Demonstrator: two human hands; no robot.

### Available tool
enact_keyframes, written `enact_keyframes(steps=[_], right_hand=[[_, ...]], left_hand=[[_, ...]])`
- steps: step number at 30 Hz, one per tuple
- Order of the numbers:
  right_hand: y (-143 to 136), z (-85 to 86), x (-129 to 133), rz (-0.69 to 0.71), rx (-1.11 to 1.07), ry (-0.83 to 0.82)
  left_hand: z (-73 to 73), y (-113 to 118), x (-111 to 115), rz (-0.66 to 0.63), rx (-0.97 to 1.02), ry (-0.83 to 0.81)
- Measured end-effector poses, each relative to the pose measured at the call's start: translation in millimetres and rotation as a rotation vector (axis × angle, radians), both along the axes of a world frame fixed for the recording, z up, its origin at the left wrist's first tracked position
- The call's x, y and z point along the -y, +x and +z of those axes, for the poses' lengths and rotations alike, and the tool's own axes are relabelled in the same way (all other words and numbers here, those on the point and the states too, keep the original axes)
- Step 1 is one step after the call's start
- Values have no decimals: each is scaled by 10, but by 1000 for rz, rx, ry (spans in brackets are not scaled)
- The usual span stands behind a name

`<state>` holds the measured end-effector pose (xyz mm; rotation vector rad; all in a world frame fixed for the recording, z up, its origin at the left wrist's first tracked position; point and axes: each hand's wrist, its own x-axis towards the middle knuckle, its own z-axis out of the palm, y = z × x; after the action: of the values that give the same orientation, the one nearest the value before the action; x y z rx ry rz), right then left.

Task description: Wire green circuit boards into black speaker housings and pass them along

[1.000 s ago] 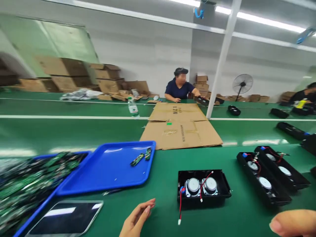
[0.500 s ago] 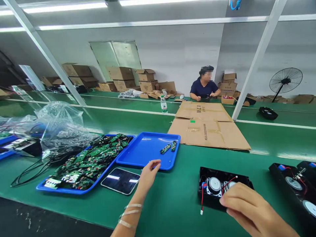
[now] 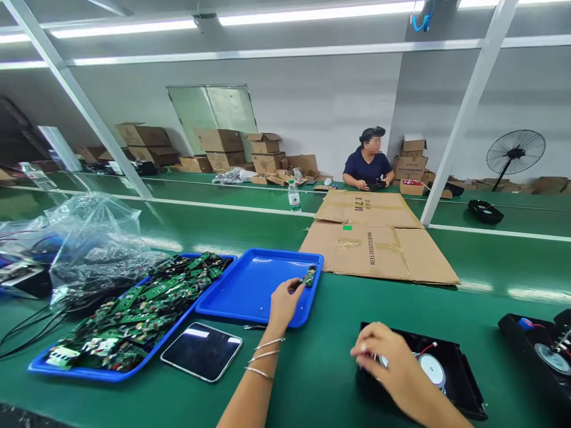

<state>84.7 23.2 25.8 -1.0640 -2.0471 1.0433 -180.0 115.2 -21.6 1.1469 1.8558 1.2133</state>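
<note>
My left hand reaches into the blue tray with thumb and fingers closed on a small green circuit board, mostly hidden by the fingers. A second small circuit board lies just beyond it by the tray's right side. My right hand is over the left part of a black speaker box, fingertips pinched on a small white piece that looks like a wire plug. One round speaker shows in the box; the hand mostly covers the other. A red wire with a white plug rises beside it.
A blue tray heaped with circuit boards, a phone-like tablet and plastic bags are at the left. Flattened cardboard lies ahead, with a water bottle near it. Another speaker box stands right. A person sits opposite.
My left hand has moved forward into the tray and closed on a circuit board. My right hand has shifted left over the speaker box, where the loose wire's plug hung.
</note>
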Motion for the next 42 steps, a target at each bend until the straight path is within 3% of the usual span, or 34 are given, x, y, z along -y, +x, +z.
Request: enact_keyframes(steps=[3,5,9,13,16,23,42], right_hand=[[26,60,-183,-238,-353,-440],[61,17,-269,-330,-465,-547],[158,-52,-333,-360,-409,-480],[201,-20,-323,-274,-304,-471],[173,-7,-300,-229,-192,-483],[128,-24,-250,-197,-9,-187],[146,-6,-248,-162,34,-171]], left_hand=[[96,435,224,-166,285,62],[103,711,375,-256,503,29],[64,1037,599,-390,860,-116],[53,1122,697,-478,1057,-183],[47,1135,735,-540,1164,-124],[60,1132,771,-529,1212,-22],[26,1128,766,-604,1195,-49]])
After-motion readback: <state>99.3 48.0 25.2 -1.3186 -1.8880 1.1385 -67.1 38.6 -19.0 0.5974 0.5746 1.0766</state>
